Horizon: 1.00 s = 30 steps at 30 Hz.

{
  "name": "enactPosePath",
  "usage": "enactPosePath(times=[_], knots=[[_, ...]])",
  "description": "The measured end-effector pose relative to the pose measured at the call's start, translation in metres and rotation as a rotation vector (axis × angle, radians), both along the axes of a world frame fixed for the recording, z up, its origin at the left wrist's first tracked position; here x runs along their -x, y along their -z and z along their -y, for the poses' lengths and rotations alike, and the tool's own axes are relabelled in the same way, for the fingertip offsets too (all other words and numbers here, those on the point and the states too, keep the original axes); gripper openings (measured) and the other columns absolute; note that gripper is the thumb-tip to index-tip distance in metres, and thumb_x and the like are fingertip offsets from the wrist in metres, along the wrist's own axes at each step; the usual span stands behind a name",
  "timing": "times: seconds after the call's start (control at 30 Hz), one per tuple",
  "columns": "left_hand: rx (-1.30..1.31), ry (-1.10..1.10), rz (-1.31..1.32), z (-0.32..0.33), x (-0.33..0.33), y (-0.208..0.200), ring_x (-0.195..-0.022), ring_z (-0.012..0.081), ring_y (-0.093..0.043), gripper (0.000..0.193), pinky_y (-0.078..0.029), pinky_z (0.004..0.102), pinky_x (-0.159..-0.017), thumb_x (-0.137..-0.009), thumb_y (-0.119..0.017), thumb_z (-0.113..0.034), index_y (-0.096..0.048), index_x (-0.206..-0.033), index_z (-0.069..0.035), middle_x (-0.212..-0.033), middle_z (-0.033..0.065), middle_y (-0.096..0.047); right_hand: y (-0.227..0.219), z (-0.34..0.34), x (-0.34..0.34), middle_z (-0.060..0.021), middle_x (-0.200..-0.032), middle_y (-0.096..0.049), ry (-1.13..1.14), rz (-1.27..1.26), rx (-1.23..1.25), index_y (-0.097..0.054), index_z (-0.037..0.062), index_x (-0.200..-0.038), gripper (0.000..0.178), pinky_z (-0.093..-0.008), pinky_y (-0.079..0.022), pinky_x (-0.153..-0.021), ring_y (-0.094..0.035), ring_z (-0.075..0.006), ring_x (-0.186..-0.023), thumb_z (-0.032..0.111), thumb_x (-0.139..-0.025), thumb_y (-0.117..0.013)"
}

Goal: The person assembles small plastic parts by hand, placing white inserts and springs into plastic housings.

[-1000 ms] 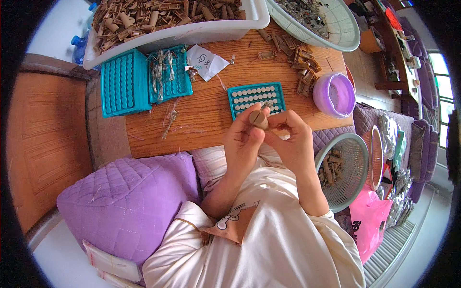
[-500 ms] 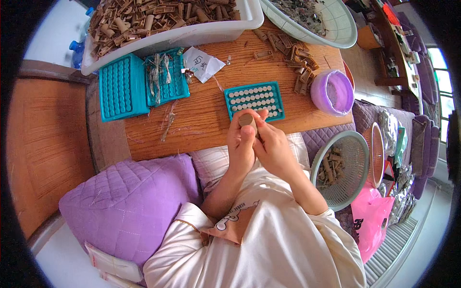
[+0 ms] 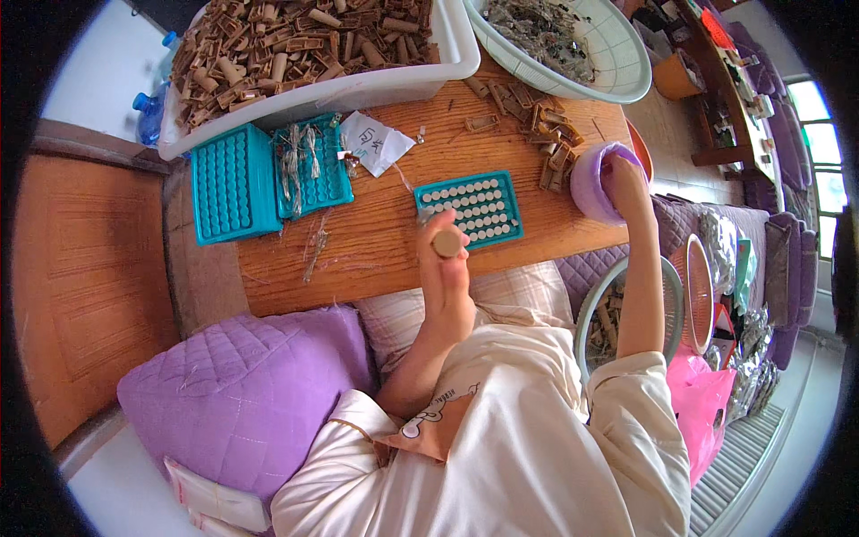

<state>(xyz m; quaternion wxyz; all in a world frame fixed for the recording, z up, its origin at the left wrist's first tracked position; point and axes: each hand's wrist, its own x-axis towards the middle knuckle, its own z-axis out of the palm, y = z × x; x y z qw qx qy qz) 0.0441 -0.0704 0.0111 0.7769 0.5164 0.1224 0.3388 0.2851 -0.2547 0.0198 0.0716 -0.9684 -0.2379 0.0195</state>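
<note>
My left hand [image 3: 447, 291] is closed around a brown cylindrical plastic piece [image 3: 447, 244], whose round end faces up. It is held above the table's near edge, just in front of a teal tray [image 3: 514, 234] with rows of small white round pieces. To the right, my right hand [image 3: 626, 182] reaches down into a purple tub [image 3: 586, 190]. Its fingers are hidden by the tub and the hand itself, so what they touch cannot be seen.
A white bin [image 3: 376, 85] heaped with brown plastic parts and a pale green basket [image 3: 617, 82] stand at the back. Loose brown parts [image 3: 550, 134] lie behind the tub. Stacked teal trays [image 3: 234, 192] and wire bundles [image 3: 291, 161] sit at left; another basket [image 3: 673, 309] is beside my right arm.
My right hand has left the brown piece and moved right into the purple tub. My left hand keeps hold of the piece, slightly lower and further left.
</note>
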Motion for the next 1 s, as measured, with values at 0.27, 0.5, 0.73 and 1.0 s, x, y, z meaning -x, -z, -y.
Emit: enactPosePath(times=[0.27,0.5,0.73,1.0], knots=[[-0.078,0.092,0.027,0.002,-0.001,-0.006,-0.101,0.0181,-0.043,0.027,-0.048,0.0307,-0.073,-0.084,-0.045,-0.009,-0.038,-0.109,-0.002,-0.115,0.0147,-0.040,0.007,0.006,-0.006,-0.0210,-0.084,-0.057,-0.082,-0.075,0.036,-0.058,-0.0003,-0.088,0.021,-0.0375,-0.043,-0.068,-0.056,-0.0324,-0.079,0.006,-0.070,-0.049],[0.088,0.155,0.046,-0.002,-0.001,-0.009,-0.105,0.0261,-0.046,0.033,-0.052,0.0287,-0.062,-0.081,-0.051,-0.008,-0.037,-0.111,-0.005,-0.103,0.0095,-0.047,-0.039,-0.001,0.019,-0.0105,-0.073,-0.058,0.012,-0.167,-0.216,-0.056,0.0034,-0.089,0.018,-0.0274,-0.043,-0.058,-0.055,-0.0171,-0.061,0.004,-0.072,-0.050],[0.232,0.249,0.081,-0.001,-0.002,-0.007,-0.098,0.0230,-0.050,0.033,-0.050,0.0288,-0.064,-0.082,-0.049,-0.010,-0.037,-0.113,-0.006,-0.103,0.0100,-0.048,-0.055,0.009,0.026,-0.0026,-0.065,-0.054,0.116,-0.415,-0.545,-0.051,0.0005,-0.077,0.007,-0.0221,-0.040,-0.049,-0.049,-0.0084,-0.052,0.007,-0.077,-0.050],[0.362,0.327,-0.003,-0.007,-0.002,-0.008,-0.091,0.0250,-0.055,0.037,-0.052,0.0265,-0.057,-0.083,-0.048,-0.024,-0.035,-0.114,-0.008,-0.103,0.0103,-0.047,-0.058,0.012,0.030,-0.0012,-0.068,-0.053,0.083,-0.251,-0.548,-0.052,0.0008,-0.079,0.006,-0.0205,-0.039,-0.051,-0.048,-0.0067,-0.055,0.005,-0.078,-0.048]])
